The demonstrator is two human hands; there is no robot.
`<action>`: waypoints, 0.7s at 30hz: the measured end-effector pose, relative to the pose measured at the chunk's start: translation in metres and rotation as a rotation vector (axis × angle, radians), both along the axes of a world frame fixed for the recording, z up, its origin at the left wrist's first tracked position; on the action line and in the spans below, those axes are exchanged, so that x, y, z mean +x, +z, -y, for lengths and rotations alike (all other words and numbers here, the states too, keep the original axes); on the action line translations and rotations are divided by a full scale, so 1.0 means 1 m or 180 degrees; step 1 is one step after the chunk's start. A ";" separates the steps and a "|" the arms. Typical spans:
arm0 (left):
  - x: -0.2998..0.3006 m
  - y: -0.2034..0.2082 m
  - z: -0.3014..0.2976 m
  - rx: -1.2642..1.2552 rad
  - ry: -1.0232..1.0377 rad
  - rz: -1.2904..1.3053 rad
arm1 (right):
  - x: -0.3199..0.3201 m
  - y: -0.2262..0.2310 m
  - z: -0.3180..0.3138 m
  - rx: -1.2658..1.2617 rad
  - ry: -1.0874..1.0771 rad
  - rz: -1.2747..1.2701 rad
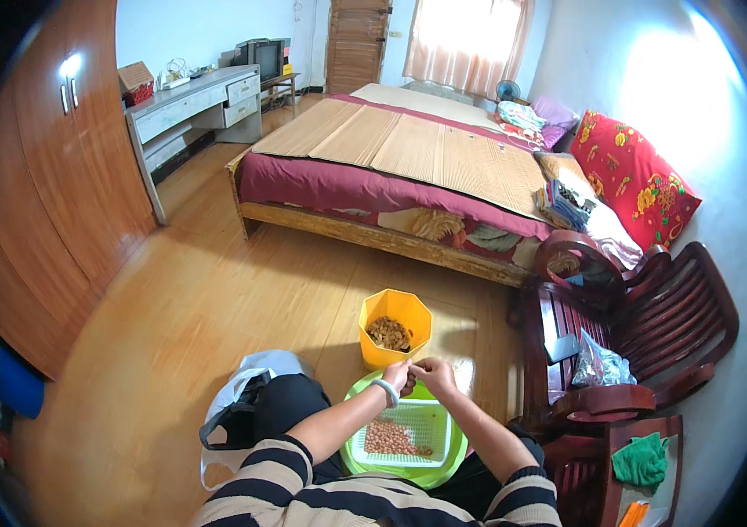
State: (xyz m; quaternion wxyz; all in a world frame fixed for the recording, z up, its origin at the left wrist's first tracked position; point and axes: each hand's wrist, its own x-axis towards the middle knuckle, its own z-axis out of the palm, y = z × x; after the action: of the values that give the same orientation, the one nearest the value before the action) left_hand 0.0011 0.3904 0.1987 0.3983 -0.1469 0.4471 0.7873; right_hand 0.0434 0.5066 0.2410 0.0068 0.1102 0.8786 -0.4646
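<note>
My left hand (399,377), with a pale bangle at its wrist, and my right hand (436,376) meet fingertip to fingertip. The fingers of both are closed in a pinch; whatever lies between them is too small to make out. Just beyond my hands stands a yellow bin (376,356) holding brown shells (388,333) that look like peanut shells. Below my wrists a white plastic basket (440,425) sits inside a light green basin (454,459). Pinkish-brown kernels (391,436), apparently shelled peanuts, cover part of the basket's bottom.
A white plastic bag (272,362) lies beside my left knee. To the right is a dark red wooden chair (668,325) with a phone (562,349) and a clear bag (600,364) on its seat; nearby lies a green cloth (640,460). A bed (373,237) stands ahead.
</note>
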 end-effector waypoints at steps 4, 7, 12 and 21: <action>0.011 0.000 0.001 0.0146 -0.0284 -0.0241 | 0.016 -0.003 -0.004 -0.0111 -0.0118 -0.0241; 0.016 0.009 0.001 -0.0092 -0.0675 -0.0344 | 0.016 -0.008 -0.018 -0.0495 -0.0326 -0.0305; 0.018 0.005 0.009 0.0070 -0.0796 -0.0463 | 0.013 -0.014 -0.019 -0.1634 -0.0268 0.0070; 0.019 0.011 0.000 -0.0252 -0.1070 -0.0776 | 0.015 0.010 -0.009 -0.0339 0.0174 -0.1147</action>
State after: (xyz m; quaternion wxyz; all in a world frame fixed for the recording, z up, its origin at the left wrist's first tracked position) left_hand 0.0200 0.3908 0.2096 0.4609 0.0106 0.5407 0.7036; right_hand 0.0580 0.5153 0.2505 -0.1322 0.0009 0.8425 -0.5222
